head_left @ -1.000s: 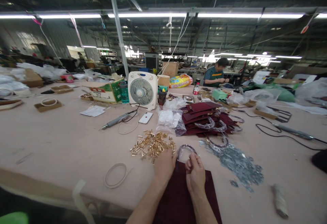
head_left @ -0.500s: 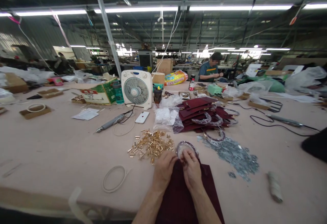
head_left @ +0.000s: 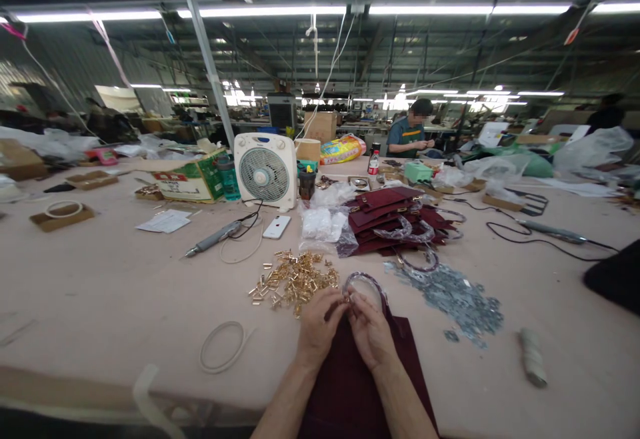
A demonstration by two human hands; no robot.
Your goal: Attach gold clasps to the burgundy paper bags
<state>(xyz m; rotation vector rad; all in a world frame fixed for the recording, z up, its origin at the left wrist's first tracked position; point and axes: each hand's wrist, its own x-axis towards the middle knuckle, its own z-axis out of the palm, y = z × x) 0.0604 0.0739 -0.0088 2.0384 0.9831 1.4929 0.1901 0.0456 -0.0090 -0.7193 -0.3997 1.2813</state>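
A dark maroon bag piece [head_left: 357,385] lies flat at the near table edge. Its plastic-wrapped looped handle [head_left: 367,283] arches beyond my fingers. My left hand [head_left: 319,324] and my right hand [head_left: 369,329] rest on the bag's top edge, fingertips pinched together at the handle's left base, apparently on a small gold fitting too small to make out well. Just left of my hands is a heap of small gold metal fittings [head_left: 293,280].
A stack of maroon bag pieces [head_left: 395,227] lies beyond, with plastic bags [head_left: 324,220], a scatter of grey metal bits [head_left: 453,297], a white fan [head_left: 263,173], a phone [head_left: 277,227], a corded tool [head_left: 213,237] and a white loop [head_left: 223,347]. A person in a green shirt [head_left: 411,135] sits at the far side.
My hands have closed in from apart on the bag to a joint pinch at the handle's left base. My view has tilted slightly down and to the left.
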